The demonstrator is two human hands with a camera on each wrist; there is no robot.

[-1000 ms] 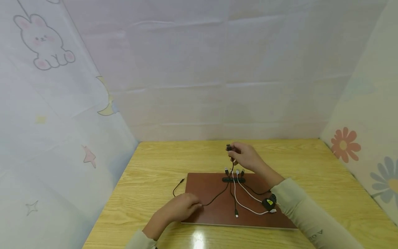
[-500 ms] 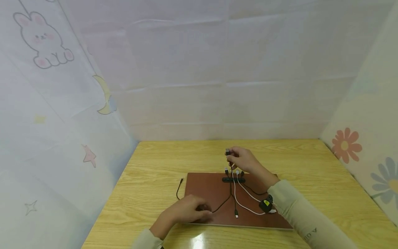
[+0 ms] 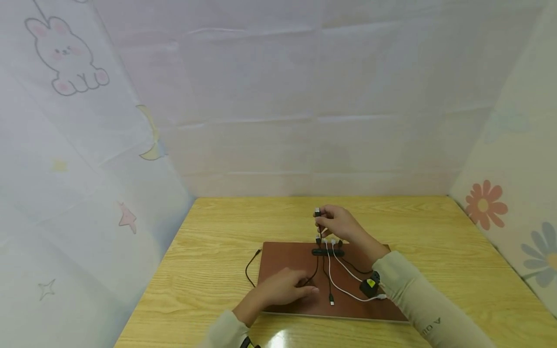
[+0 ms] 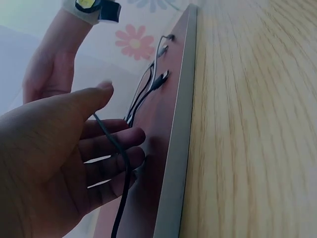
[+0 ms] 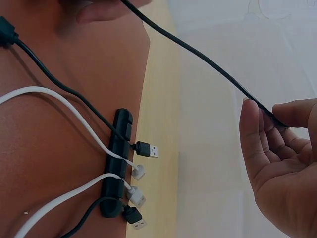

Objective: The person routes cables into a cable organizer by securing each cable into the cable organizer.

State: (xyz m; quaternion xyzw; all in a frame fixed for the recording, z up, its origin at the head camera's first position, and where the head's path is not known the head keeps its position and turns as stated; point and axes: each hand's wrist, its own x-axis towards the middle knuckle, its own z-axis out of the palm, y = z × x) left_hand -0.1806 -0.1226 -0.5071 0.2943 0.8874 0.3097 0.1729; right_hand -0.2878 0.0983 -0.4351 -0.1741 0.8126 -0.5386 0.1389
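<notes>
My right hand (image 3: 341,224) is raised above the far edge of a brown board (image 3: 278,261), pinching a black USB cable (image 5: 198,57) just below its plug (image 3: 317,212), which points up. The cable stretches down to my left hand (image 3: 283,290), low over the board's front left. In the left wrist view it runs across the half-bent left fingers (image 4: 111,148), with the thumb standing apart from them. Between the hands, a black cable holder (image 5: 113,168) sits along the board's far edge. Black and white cables lie in its slots, USB plugs outward.
The board rests on a wood-grain table (image 3: 209,232). Loose cable ends lie on it, including a small black-and-white plug (image 3: 331,300) and a white one (image 3: 381,296). One thin black cable end (image 3: 256,253) reaches past the board's left edge. A pale printed backdrop (image 3: 261,96) encloses the table.
My left hand has slid right along the cable toward the board's middle, its fingers loosening. The right hand has come down slightly, still pinching the cable below the plug.
</notes>
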